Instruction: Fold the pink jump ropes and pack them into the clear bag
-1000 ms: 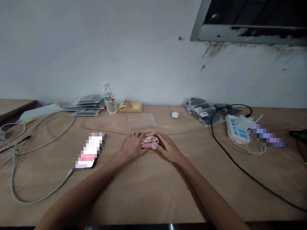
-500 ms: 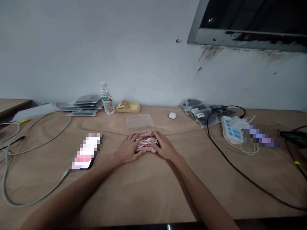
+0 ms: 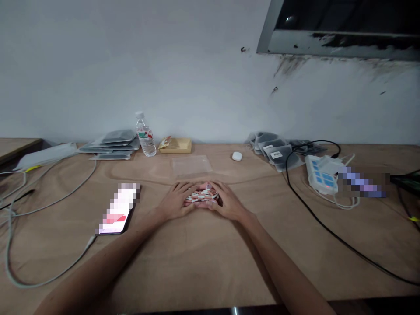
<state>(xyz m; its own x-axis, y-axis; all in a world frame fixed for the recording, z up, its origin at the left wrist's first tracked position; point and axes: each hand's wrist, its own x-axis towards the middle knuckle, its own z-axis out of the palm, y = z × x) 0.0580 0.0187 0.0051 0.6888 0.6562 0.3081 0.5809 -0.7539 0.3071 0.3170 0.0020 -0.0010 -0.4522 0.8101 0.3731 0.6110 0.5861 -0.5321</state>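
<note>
Between my two hands, flat on the table, lies a pink thing with small white and orange pieces packed in its middle. Its exact kind is too small to tell. My left hand curves round its left side, fingers along the far edge and thumb along the near one. On the other side my right hand is cupped in the same way, its thumb touching the near right corner. Both hands press in on it, and much of its pink rim is hidden under the fingers.
Beyond the hands are a clear plastic sheet, a small white case, a cardboard tray and a water bottle. A phone on a cable lies left. Grey packets, a power strip and a black cable occupy the right.
My fingers have closed in further over the pink thing, so less of its pink rim shows. The pieces in its middle look more tightly gathered. The view has shifted slightly.
</note>
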